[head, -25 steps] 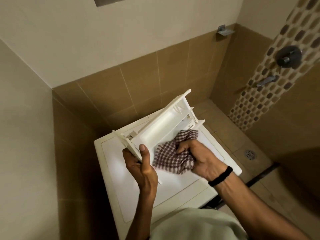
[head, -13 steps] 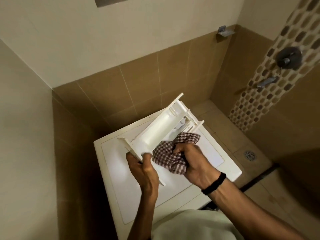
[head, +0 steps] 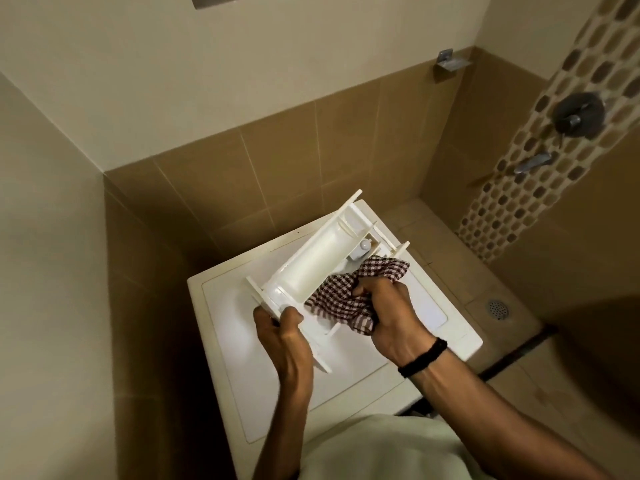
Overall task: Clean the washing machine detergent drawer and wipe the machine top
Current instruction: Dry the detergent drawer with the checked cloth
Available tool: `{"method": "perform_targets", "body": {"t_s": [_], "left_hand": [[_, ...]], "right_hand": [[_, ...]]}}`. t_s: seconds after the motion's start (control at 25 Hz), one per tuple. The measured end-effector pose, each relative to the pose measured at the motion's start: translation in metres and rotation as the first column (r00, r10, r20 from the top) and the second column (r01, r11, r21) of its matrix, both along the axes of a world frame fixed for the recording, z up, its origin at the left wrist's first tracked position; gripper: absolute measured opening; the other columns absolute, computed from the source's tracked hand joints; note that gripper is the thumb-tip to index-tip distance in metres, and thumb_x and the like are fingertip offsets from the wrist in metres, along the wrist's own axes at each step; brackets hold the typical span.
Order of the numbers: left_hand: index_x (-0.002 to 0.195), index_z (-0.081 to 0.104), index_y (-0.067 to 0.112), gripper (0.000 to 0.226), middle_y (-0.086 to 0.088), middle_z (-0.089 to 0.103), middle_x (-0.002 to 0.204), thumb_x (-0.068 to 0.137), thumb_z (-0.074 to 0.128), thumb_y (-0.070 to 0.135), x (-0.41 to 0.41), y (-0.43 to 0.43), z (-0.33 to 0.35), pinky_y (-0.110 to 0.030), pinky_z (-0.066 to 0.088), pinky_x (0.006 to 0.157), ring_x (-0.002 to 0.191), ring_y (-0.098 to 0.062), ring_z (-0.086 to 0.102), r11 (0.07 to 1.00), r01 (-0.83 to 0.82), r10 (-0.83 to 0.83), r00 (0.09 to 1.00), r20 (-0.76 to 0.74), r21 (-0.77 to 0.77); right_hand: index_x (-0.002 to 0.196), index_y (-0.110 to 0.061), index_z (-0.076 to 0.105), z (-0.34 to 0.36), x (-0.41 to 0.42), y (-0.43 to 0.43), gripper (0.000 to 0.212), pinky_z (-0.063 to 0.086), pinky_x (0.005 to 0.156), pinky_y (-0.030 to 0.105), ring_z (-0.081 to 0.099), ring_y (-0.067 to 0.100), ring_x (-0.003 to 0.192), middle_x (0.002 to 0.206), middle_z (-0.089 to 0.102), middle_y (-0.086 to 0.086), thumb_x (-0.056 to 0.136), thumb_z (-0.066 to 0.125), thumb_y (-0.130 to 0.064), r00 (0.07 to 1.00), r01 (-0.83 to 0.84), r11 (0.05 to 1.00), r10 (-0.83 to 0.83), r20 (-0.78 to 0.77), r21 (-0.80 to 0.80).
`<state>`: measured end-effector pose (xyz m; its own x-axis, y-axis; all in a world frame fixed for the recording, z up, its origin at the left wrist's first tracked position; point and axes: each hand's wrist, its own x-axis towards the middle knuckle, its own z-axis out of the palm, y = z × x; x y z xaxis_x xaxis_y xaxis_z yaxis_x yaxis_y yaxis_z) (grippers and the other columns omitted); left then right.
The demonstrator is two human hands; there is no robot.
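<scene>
The drawer [head: 332,251] is out, held over the machine top [head: 242,368]. The left hand [head: 282,336] grips its near end. The right hand [head: 391,317] squeezes a checked cloth [head: 343,301], pushed into the drawer. The long slot [head: 311,271] beside it looks empty. The top likely waits for its wipe.

No legible text, label, brand, number or sign recorded. The detergent drawer [head: 311,265], the washing machine top [head: 249,368] and the checked cloth [head: 341,299] carry no readable marking. The metal wall fittings [head: 575,116] at 2 o'clock bear no readable lettering.
</scene>
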<state>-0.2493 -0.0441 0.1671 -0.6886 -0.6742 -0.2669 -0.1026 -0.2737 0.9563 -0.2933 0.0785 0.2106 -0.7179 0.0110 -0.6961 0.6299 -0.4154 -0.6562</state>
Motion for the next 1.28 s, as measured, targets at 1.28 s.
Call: {"method": "perform_targets", "body": {"t_s": [1.28], "left_hand": [[0.099,0.056,0.022,0.039,-0.003,0.067,0.100,0.061,0.061,0.020,0.002,-0.008,0.029,-0.050,0.058,0.077,0.090,-0.032,0.066,1.000,-0.003,0.002,0.992,0.127,0.010]], "right_hand": [[0.132,-0.021,0.061,-0.041,0.033,0.013,0.067,0.042,0.063,0.032,0.054,0.024,0.083,0.125,0.065,-0.003,0.069,0.065,0.002,0.385,0.189,-0.044,0.922,-0.033,0.981]]}}
